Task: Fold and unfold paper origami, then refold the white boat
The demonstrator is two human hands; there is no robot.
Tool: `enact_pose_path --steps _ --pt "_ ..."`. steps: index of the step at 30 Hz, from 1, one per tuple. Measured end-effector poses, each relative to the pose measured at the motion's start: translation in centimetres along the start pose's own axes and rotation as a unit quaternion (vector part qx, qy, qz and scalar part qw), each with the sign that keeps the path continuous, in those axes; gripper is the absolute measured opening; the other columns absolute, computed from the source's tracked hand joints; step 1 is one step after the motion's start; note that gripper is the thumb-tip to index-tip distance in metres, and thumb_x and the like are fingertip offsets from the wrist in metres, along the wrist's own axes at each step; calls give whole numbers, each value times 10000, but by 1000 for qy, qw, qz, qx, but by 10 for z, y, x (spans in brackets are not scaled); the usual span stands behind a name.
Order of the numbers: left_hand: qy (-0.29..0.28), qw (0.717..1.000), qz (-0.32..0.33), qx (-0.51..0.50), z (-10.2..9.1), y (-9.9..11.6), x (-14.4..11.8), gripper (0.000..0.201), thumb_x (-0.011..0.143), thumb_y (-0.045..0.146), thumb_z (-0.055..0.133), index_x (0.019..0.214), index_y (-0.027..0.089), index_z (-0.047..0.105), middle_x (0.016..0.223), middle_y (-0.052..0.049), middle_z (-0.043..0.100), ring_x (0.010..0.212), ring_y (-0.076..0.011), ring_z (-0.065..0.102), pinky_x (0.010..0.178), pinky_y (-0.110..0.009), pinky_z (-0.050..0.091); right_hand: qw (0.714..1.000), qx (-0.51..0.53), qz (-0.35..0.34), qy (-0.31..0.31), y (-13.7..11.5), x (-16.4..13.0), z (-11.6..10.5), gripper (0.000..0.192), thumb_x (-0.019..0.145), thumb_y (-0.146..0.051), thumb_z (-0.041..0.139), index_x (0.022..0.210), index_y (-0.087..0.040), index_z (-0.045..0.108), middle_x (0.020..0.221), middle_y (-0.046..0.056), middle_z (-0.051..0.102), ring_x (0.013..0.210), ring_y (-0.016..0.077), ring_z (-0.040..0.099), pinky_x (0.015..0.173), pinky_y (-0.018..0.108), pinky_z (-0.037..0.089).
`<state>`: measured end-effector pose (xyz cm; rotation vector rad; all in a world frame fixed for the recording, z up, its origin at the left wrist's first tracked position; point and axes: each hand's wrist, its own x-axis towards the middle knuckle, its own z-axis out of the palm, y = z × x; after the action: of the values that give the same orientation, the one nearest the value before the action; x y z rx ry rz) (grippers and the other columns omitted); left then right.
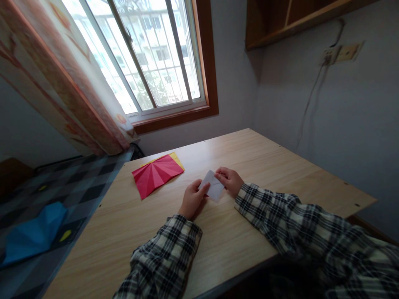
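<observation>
Between my two hands, just above the wooden table (pixel 168 232), is a small square of white paper (pixel 215 191). My left hand (pixel 193 198) pinches its left corner, with the thumb lying on top. The fingers of my right hand (pixel 230 180) are closed on its upper right edge. A faint crease or line shows on the paper; whether it has several layers I cannot tell. To the left of my hands lies a red pleated paper (pixel 157 174), spread like a fan, over a yellow paper (pixel 177 159).
A blue folded paper (pixel 37 232) rests on the dark checked cloth (pixel 102 178) left of the table. Behind the table are a window (pixel 156 62) and a patterned curtain (pixel 71 83). A cord (pixel 308 99) hangs from the wall socket (pixel 331 55), under a wooden shelf (pixel 289 29).
</observation>
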<state>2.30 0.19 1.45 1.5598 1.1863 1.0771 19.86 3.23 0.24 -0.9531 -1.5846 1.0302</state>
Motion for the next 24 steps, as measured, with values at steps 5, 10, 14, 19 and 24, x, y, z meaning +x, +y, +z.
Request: enact_pose_path --steps 5,10,14,19,24 --pt "3 1000 9 24 -2 2 -1 343 778 492 646 738 152 618 639 14 568 592 -125 523 536 -220 416 999 37 17 -22 4 1 0 293 830 -480 554 816 -187 553 581 -51 499 449 90 440 385 199 339" --pt "15 999 21 30 -2 3 -1 346 789 498 628 759 153 620 657 9 574 616 -135 527 554 -232 424 997 61 23 -44 7 1 -1 310 813 -488 600 811 -181 558 594 -41 545 476 97 484 412 200 367" --pt "39 998 32 24 -1 6 -1 347 788 499 628 750 155 617 653 9 566 616 -135 522 557 -233 423 998 18 14 -57 7 2 -2 319 810 -485 618 766 -172 580 582 -38 544 476 97 491 439 211 371" --pt "44 999 18 4 -1 8 -2 351 767 509 645 741 160 615 659 13 575 613 -134 531 564 -236 436 998 -16 10 -55 7 1 -3 343 817 -501 610 716 -174 587 528 -47 504 474 102 482 457 216 359" --pt "15 1000 6 -13 -2 -3 0 351 753 482 676 860 151 633 739 -2 622 664 -149 563 599 -253 458 997 -18 0 -71 6 1 -3 335 818 -487 610 695 -177 588 525 -47 506 472 98 472 449 214 333"
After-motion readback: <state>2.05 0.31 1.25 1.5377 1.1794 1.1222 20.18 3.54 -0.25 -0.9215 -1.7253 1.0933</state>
